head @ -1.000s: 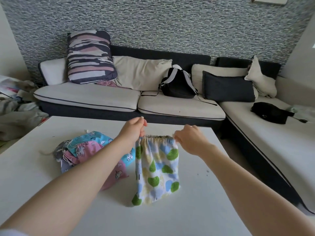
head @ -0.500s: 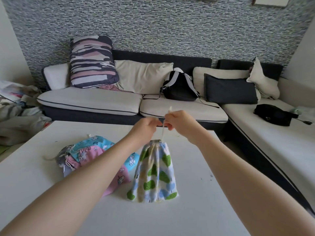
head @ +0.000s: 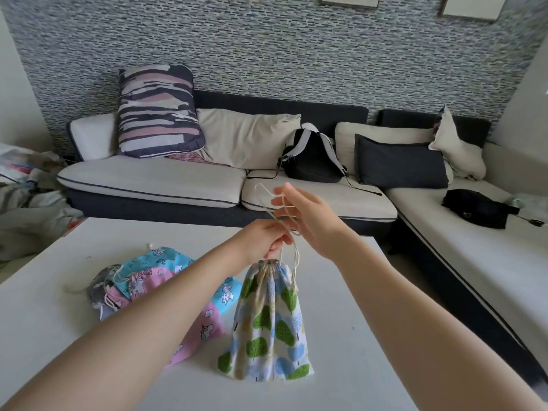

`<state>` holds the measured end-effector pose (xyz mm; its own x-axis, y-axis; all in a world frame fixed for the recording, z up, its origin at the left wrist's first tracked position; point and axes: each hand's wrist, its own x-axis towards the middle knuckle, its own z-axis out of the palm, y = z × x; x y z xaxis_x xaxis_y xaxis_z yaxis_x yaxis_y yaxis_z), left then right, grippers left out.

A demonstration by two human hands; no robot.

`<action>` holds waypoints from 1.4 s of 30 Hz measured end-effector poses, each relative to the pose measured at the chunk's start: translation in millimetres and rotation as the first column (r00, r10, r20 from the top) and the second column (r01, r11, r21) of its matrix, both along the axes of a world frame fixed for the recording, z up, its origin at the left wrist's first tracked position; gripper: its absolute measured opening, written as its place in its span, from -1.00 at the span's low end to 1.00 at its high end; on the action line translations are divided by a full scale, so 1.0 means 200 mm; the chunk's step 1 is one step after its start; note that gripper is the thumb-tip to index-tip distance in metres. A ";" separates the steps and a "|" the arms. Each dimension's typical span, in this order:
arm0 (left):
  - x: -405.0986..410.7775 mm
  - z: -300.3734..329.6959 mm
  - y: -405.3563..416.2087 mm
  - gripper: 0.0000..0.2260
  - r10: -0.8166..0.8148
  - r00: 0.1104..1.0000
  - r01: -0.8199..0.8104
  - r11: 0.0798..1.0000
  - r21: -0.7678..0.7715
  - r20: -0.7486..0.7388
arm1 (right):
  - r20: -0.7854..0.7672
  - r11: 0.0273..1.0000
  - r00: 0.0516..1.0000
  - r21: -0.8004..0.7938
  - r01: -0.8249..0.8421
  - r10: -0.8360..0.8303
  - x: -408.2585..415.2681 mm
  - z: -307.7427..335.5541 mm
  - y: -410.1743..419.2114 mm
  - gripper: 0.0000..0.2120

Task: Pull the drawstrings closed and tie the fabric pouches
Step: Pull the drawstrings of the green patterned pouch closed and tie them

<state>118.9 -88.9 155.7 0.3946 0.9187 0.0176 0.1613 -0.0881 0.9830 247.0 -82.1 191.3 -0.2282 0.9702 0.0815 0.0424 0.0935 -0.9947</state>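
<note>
A tree-print pouch [head: 268, 324] in green, blue and white hangs with its bottom on the white table [head: 341, 292]; its mouth is gathered shut. My left hand [head: 264, 238] pinches the cream drawstrings [head: 293, 262] just above the gathered mouth. My right hand [head: 308, 215] is raised above it, fingers spread, with the drawstrings looped around them. Left of the pouch lies a pile of unicorn-print pouches: a blue one [head: 166, 259], a pink one [head: 154, 280] and a grey one [head: 102, 284], partly hidden by my left forearm.
Behind the table runs a corner sofa [head: 154, 179] with several cushions, a black backpack [head: 311, 158] and a small black bag [head: 474, 207]. Crumpled fabric [head: 26, 203] lies at the far left. The table's right edge borders a narrow gap beside the sofa.
The pouch mouth went from wide open to gathered shut. Both hands came together and rose; my right hand lifted higher, opening its fingers with the strings wound around them.
</note>
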 end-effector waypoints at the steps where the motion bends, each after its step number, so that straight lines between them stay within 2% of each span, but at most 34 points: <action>1: 0.00 0.00 0.02 -0.70 0.020 1.000 -0.019 1.000 -0.010 0.023 | -0.025 0.999 0.999 -0.014 0.036 -0.037 0.01 -0.02 0.02 -0.62; 3: -0.01 -0.02 0.07 -0.70 0.088 0.991 -0.083 0.995 -0.055 0.096 | -0.022 0.991 0.996 -0.101 0.084 -0.086 0.03 -0.06 0.05 -0.60; 5: -0.02 -0.04 0.11 -0.70 0.174 0.976 -0.163 0.982 -0.092 0.128 | 0.147 0.988 0.987 -0.132 0.085 -0.065 0.04 -0.11 0.05 -0.60; 7: -0.03 -0.06 0.13 -0.71 0.231 0.964 -0.217 0.970 -0.108 0.133 | 0.358 0.994 0.930 -0.049 0.102 -0.078 0.04 -0.17 0.05 -0.70; 9: -0.05 -0.09 0.15 -0.70 0.259 0.956 -0.242 0.962 -0.126 0.141 | 0.500 0.983 0.846 0.092 0.158 -0.183 0.04 -0.20 0.07 -0.86; 12: -0.06 -0.11 0.14 -0.68 0.283 0.952 -0.268 0.954 -0.134 0.112 | 0.607 0.938 0.722 0.290 0.189 -0.332 0.07 -0.20 0.11 -0.88; 14: -0.05 -0.12 0.13 -0.67 0.288 0.946 -0.260 0.948 -0.181 0.146 | 0.667 0.914 0.638 0.371 0.162 -0.384 0.07 -0.20 0.11 -0.88; 15: -0.05 -0.11 0.12 -0.67 0.283 0.938 -0.236 0.945 -0.228 0.199 | 0.682 0.907 0.614 0.395 0.148 -0.397 0.07 -0.20 0.11 -0.83; 17: -0.04 -0.10 0.11 -0.68 0.261 0.899 -0.138 0.931 -0.337 0.352 | 0.689 0.920 0.626 0.371 0.127 -0.365 0.06 -0.23 0.09 -0.56; 18: -0.04 -0.09 0.10 -0.70 0.249 0.871 -0.080 0.923 -0.376 0.424 | 0.651 0.938 0.684 0.312 0.153 -0.328 0.06 -0.24 0.08 -0.45; 19: -0.04 -0.09 0.09 -0.72 0.237 0.848 -0.037 0.919 -0.394 0.474 | 0.572 0.954 0.766 0.231 0.191 -0.292 0.05 -0.24 0.06 -0.42; 21: -0.04 -0.11 0.07 -0.78 0.207 0.844 -0.013 0.930 -0.367 0.494 | 0.402 0.975 0.888 0.098 0.202 -0.224 0.05 -0.25 0.04 -0.58; 23: -0.03 -0.12 0.04 -0.82 0.175 0.873 -0.038 0.955 -0.296 0.454 | 0.413 0.987 0.898 0.113 0.116 -0.152 0.04 -0.25 0.02 -0.81; 24: -0.03 -0.12 0.03 -0.82 0.165 0.891 -0.054 0.964 -0.262 0.424 | 0.412 0.990 0.903 0.122 0.076 -0.121 0.03 -0.26 0.01 -0.83; 26: -0.04 -0.11 0.01 -0.82 0.134 0.927 -0.061 0.976 -0.209 0.352 | 0.441 0.981 0.888 0.190 0.047 -0.128 0.01 -0.26 0.00 -0.73; 28: -0.04 -0.10 -0.01 -0.82 0.086 0.951 -0.034 0.984 -0.175 0.297 | 0.496 0.931 0.831 0.358 0.069 -0.252 -0.01 -0.27 0.00 -0.62; 30: -0.05 -0.09 -0.04 -0.80 0.068 0.960 -0.025 0.987 -0.159 0.270 | 0.527 0.842 0.765 0.538 0.036 -0.369 -0.02 -0.26 -0.01 -0.71; 32: -0.06 -0.08 -0.06 -0.78 0.129 0.955 -0.087 0.983 -0.162 0.266 | 0.626 0.799 0.627 0.602 -0.010 -0.464 -0.03 -0.25 -0.03 -0.85; 34: -0.07 -0.08 -0.07 -0.78 0.229 0.929 -0.178 0.965 -0.193 0.290 | 0.655 0.806 0.548 0.589 0.059 -0.520 -0.01 -0.21 -0.04 -0.81; 36: -0.09 -0.08 -0.08 -0.78 0.279 0.901 -0.211 0.951 -0.227 0.332 | 0.598 0.831 0.637 0.541 0.127 -0.486 0.04 -0.14 -0.06 -0.79; 37: -0.10 -0.07 -0.08 -0.77 0.274 0.893 -0.198 0.952 -0.234 0.357 | 0.604 0.864 0.687 0.499 0.069 -0.404 0.06 -0.11 -0.09 -0.78; 38: -0.12 -0.07 -0.08 -0.76 0.253 0.891 -0.174 0.957 -0.232 0.376 | 0.669 0.897 0.688 0.437 -0.058 -0.281 0.08 -0.10 -0.13 -0.78; 39: -0.13 -0.07 -0.08 -0.76 0.227 0.896 -0.150 0.964 -0.222 0.382 | 0.760 0.921 0.638 0.329 -0.208 -0.128 0.08 -0.10 -0.17 -0.77; 40: -0.14 -0.07 -0.08 -0.76 0.201 0.907 -0.132 0.970 -0.205 0.369 | 0.847 0.923 0.530 0.175 -0.342 0.035 0.07 -0.12 -0.22 -0.78; 42: -0.17 -0.08 -0.07 -0.79 0.150 0.942 -0.107 0.982 -0.154 0.302 | 0.935 0.880 0.239 -0.130 -0.458 0.263 0.07 -0.17 -0.28 -0.78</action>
